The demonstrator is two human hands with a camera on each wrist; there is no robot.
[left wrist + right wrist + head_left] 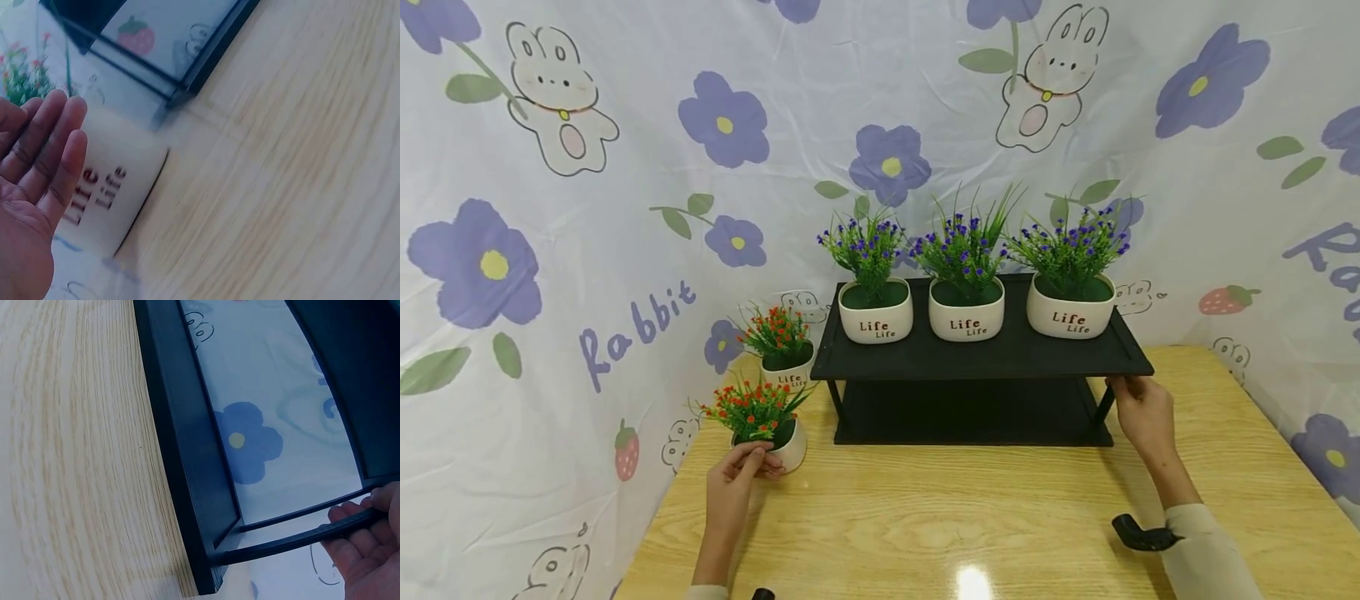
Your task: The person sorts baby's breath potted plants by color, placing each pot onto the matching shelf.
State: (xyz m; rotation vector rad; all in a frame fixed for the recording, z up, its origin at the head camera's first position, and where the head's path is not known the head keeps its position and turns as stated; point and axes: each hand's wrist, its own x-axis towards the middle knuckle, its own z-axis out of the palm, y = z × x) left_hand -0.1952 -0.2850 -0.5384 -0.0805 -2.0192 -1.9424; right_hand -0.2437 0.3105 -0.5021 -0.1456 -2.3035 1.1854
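Note:
My left hand (736, 479) is at the front rim of a white potted plant (793, 446) with orange-red flowers. Its thumb and index finger pinch the rim; in the left wrist view the other fingers (62, 159) lie nearly straight before the pot's "Life" lettering (106, 194). My right hand (1145, 414) grips the right front post of a black two-tier shelf (970, 360), just under the top board. In the right wrist view, thumb and fingers hold that post (281, 547). Three white pots with purple flowers stand on the top board: left (876, 312), middle (966, 312) and right (1071, 308).
A second orange-red potted plant (786, 362) stands behind the first, left of the shelf. The lower board (970, 412) sits near the wooden table (925, 517). A white cloth (820, 75) printed with rabbits and flowers hangs behind and at both sides.

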